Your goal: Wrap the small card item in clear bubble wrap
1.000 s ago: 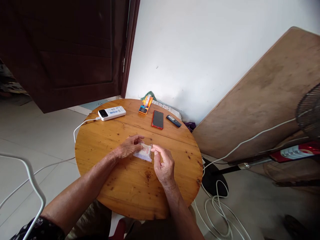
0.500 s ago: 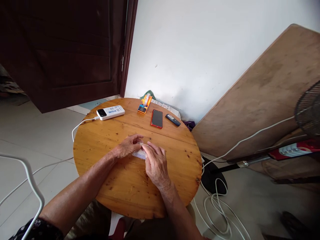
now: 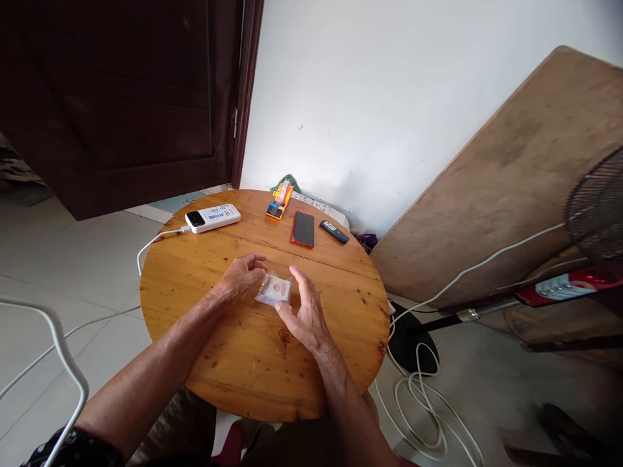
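Note:
A small square packet (image 3: pixel 278 289) in clear plastic, with a white face and reddish print, lies on the round wooden table (image 3: pixel 233 370) between my two hands. To its left is my left hand (image 3: pixel 242 277), its fingers slightly bent and its thumb close to the wrapper's edge. My right hand (image 3: pixel 306 311) is on the other side, thumb and fingers spread apart. Its thumb tip is at the packet's near right corner; whether it touches, I cannot tell. Neither hand grips the packet.
Towards the back stand a white power bank (image 3: pixel 213 218) with a cable, an orange tape dispenser (image 3: pixel 280 200), a red-edged phone (image 3: pixel 302 229) and a dark blue handheld device (image 3: pixel 334 231). A fan (image 3: pixel 596 201) and coiled white cable (image 3: pixel 426 415) are at right.
Both hands have come off the packet and moved apart, the right one opening to the right. The packet's printed face, covered before, now shows. The view has shifted slightly.

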The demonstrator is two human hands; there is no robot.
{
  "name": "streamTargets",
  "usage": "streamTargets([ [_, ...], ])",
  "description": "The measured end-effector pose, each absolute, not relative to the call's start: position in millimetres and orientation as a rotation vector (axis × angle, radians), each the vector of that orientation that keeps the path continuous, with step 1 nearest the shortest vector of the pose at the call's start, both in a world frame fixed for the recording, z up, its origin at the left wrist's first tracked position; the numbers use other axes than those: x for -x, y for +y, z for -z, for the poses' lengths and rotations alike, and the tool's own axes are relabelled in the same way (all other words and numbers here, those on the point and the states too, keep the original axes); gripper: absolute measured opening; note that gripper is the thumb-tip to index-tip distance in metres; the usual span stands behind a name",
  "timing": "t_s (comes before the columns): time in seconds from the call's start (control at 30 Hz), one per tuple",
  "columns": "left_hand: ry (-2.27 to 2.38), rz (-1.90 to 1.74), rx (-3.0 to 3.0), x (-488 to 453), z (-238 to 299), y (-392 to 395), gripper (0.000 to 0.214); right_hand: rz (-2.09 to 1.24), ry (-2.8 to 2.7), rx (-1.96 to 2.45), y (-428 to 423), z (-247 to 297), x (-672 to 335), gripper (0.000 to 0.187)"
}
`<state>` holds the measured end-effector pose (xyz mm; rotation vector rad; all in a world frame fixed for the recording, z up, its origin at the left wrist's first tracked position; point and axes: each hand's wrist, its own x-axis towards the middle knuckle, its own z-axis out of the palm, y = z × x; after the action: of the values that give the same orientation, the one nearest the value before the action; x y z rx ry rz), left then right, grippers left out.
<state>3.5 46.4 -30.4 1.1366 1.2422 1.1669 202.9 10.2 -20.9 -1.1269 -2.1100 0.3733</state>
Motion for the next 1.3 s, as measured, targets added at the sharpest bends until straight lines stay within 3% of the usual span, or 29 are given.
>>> streamTargets([
  [0.2, 1.223, -1.079, -1.288, -10, 30, 41, 0.059, -0.396, -2.126, 1.19, 12, 27, -202, 0.066],
  [0.67, 1.254, -1.194, -1.247, -10, 34, 45, 0.051, -0.328, -2.137, 1.113, 10, 22, -200, 0.06],
  [0.93, 1.305, -1.138, -1.1, -4, 29, 45, 0.04, -0.306, -1.969, 1.058, 10, 17, -200, 0.017],
  [1.3, 1.214, -1.045, -1.211, -5, 30, 45, 0.047, -0.282, -1.985, 1.044, 13, 22, -199, 0.013],
])
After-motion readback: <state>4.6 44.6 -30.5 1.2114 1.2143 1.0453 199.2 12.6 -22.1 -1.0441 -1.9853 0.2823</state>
